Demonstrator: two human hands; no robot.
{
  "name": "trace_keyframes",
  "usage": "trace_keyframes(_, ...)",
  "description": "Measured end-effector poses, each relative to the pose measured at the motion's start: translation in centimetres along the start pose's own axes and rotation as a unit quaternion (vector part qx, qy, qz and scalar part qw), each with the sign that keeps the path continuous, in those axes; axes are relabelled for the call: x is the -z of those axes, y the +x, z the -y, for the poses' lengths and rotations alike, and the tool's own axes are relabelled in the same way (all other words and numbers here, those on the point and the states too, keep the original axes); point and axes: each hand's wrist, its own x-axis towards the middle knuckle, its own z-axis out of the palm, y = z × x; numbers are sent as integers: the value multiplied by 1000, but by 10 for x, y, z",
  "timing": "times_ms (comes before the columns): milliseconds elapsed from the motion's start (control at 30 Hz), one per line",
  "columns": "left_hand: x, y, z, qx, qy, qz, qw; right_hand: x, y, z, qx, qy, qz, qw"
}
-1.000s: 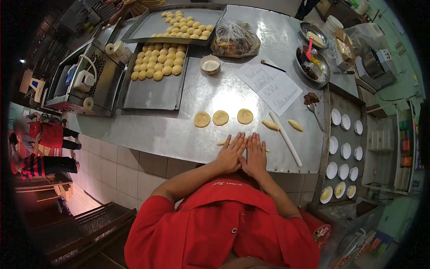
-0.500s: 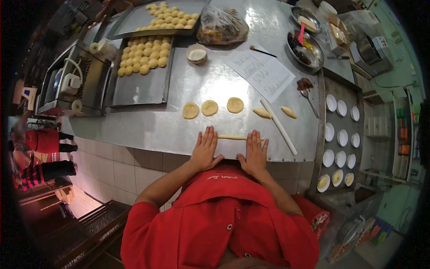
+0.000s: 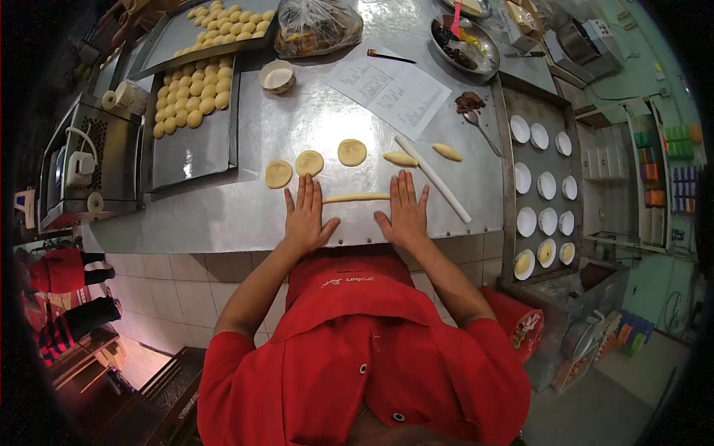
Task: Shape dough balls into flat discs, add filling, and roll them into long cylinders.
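Note:
A thin rope of dough (image 3: 357, 198) lies crosswise on the steel table (image 3: 201, 215) near its front edge. My left hand (image 3: 305, 219) presses flat over its left end, fingers stretched. Over the right end lies my right hand (image 3: 406, 212), likewise flat with the thumb spread. Just beyond are three flattened dough rounds, the nearest (image 3: 309, 163) almost touching my left fingertips. Past my right hand rests a white rolling pin (image 3: 433, 178), with one spindle-shaped dough piece (image 3: 401, 159) at its left and another (image 3: 447, 152) at its right.
Trays of dough balls (image 3: 195, 102) stand at the far left. A printed sheet (image 3: 394, 93), a brush (image 3: 390, 56), a spoon (image 3: 482, 132) and a metal bowl (image 3: 465, 48) lie farther back. On the right, a tray (image 3: 508, 201) carries white paper cups, some with dough.
My hands have slid farther apart and away from me, and the dough rope between them is longer. The whole view has shifted, so the table's things appear farther left and higher.

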Motion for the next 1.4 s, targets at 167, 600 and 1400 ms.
trace_keyframes(167,15,-64,-11,-36,-29,80,996,11,-68,9,-8,13,69,998)
trace_keyframes(600,15,-19,21,-61,-132,-125,981,13,-13,-13,75,146,-128,978)
trace_keyframes(1400,-15,216,-143,-286,-163,-58,943,107,-55,-189,-224,255,-101,935)
